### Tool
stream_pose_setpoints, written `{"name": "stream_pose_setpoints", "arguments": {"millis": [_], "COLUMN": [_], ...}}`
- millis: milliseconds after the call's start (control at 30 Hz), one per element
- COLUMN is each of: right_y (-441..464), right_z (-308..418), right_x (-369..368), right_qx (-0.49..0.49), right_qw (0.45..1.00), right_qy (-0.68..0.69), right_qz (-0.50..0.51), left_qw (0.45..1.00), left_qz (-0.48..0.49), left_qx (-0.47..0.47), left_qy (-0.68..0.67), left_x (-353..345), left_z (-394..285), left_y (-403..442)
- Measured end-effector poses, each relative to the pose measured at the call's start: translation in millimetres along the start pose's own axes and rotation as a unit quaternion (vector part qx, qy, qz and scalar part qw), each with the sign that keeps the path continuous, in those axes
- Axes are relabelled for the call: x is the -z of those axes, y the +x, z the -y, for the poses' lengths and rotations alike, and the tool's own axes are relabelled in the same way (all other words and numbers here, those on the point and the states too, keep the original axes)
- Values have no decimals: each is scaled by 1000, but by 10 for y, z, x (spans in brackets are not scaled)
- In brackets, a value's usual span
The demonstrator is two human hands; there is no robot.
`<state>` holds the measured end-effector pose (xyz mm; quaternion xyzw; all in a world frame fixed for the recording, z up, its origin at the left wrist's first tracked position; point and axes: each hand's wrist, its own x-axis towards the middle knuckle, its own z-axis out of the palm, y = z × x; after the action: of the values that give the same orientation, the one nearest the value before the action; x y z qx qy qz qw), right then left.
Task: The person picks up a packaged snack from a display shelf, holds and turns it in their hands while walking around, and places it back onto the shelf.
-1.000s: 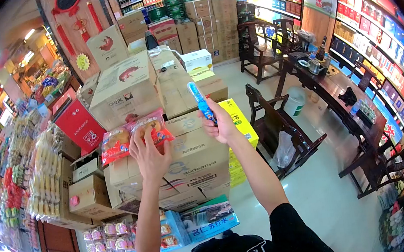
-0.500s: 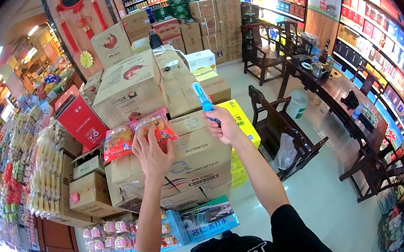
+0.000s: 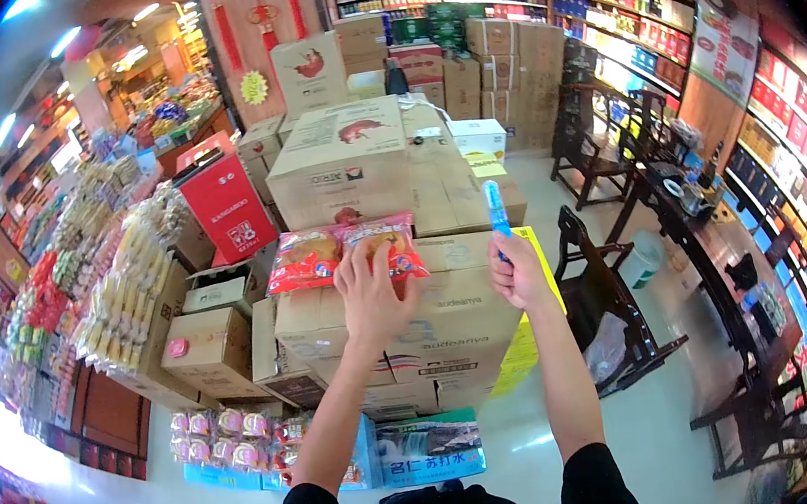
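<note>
Two red plastic packets of round baked buns lie side by side on a cardboard box (image 3: pixel 459 291) in front of me. My left hand (image 3: pixel 367 282) rests over the front of the right-hand packet (image 3: pixel 406 244), fingers apart and curved, touching the wrapper. Just left of the fingers is the other packet (image 3: pixel 304 261). My right hand (image 3: pixel 521 273) is closed round the lower end of a slim blue, partly see-through stick-shaped thing (image 3: pixel 496 208), held upright above the box's right side. Its exact kind is not clear.
A large carton (image 3: pixel 337 164) stands behind the packets. Left of it are a red KANGAROO box (image 3: pixel 235 212) and open cartons. Wrapped snacks (image 3: pixel 225 440) and a blue water carton (image 3: pixel 430 450) sit low in front. A dark wooden chair (image 3: pixel 601 303) stands right.
The view has turned left, shifting the scene rightward. The blue thing, earlier leaning left, now stands nearly upright in my right hand. My left hand stays on the right-hand packet.
</note>
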<state>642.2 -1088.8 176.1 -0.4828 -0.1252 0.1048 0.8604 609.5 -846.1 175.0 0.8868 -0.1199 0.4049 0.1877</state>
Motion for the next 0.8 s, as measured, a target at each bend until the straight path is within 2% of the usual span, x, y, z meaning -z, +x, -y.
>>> {"name": "stream_pose_setpoints", "arguments": {"millis": [367,633,800], "right_y": [31,2,-3], "right_z": [-40,-51,-95], "right_x": [49,10,16], "right_qx": [11,29,59], "right_qw": [1000,998,998], "right_qy": [-3,-45,-18], "right_qz": [2,-37,-12], "left_qw": [1000,1000,1000], "left_qz": [-8,-1,-6], "left_qx": [4,11,12], "left_qy": [-2,-14,-6], "left_x": [-2,26,19], "left_z": [20,19,22], "left_y": [-8,-7,-19]}}
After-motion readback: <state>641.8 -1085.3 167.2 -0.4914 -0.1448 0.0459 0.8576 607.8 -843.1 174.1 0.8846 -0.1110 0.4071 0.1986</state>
